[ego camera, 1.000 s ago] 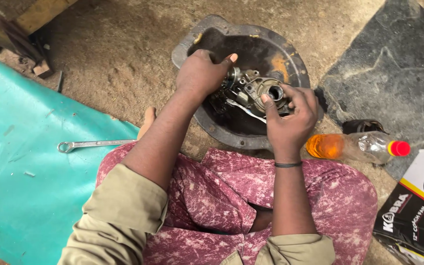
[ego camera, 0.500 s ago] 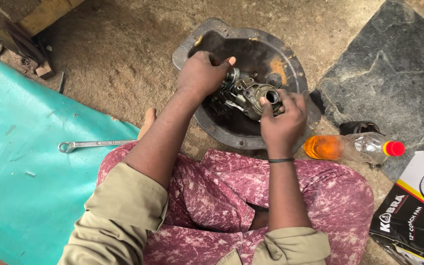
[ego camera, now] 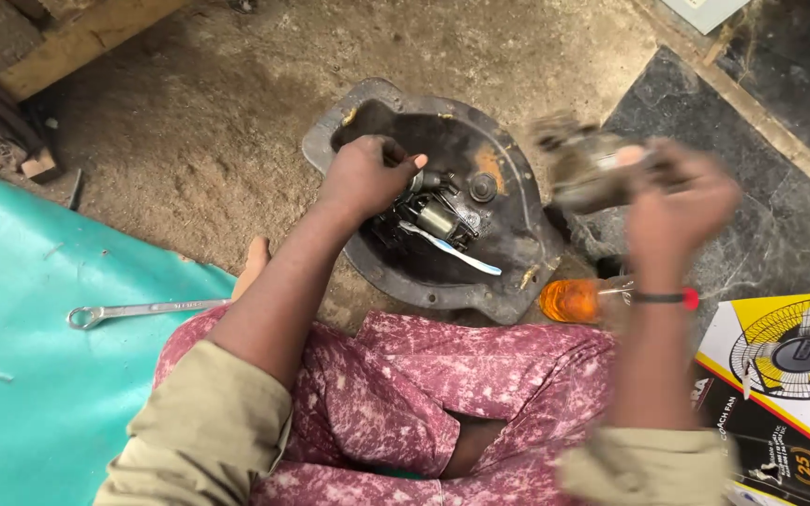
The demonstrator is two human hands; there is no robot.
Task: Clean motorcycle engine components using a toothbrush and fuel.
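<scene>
A dirty, dark metal pan (ego camera: 508, 281) lies on the dirt floor in front of my knees, with oily metal parts (ego camera: 442, 215) and a white and blue toothbrush (ego camera: 452, 248) inside. My left hand (ego camera: 363, 176) rests in the pan, its fingers closed on the greasy metal parts. My right hand (ego camera: 682, 201) is lifted to the right of the pan, blurred, and grips a grimy metal part (ego camera: 588, 169).
A spanner (ego camera: 138, 311) lies on the teal sheet (ego camera: 21, 375) at left. A plastic bottle with orange liquid (ego camera: 574, 300) lies beside the pan. A printed fan carton (ego camera: 789, 394) sits at right, wooden planks (ego camera: 58, 42) at top left, dark stone slabs (ego camera: 780, 131) at right.
My right hand has lifted a metal part out of the pan and swung it up to the right. The left hand stays in the pan on the remaining parts. The toothbrush now shows.
</scene>
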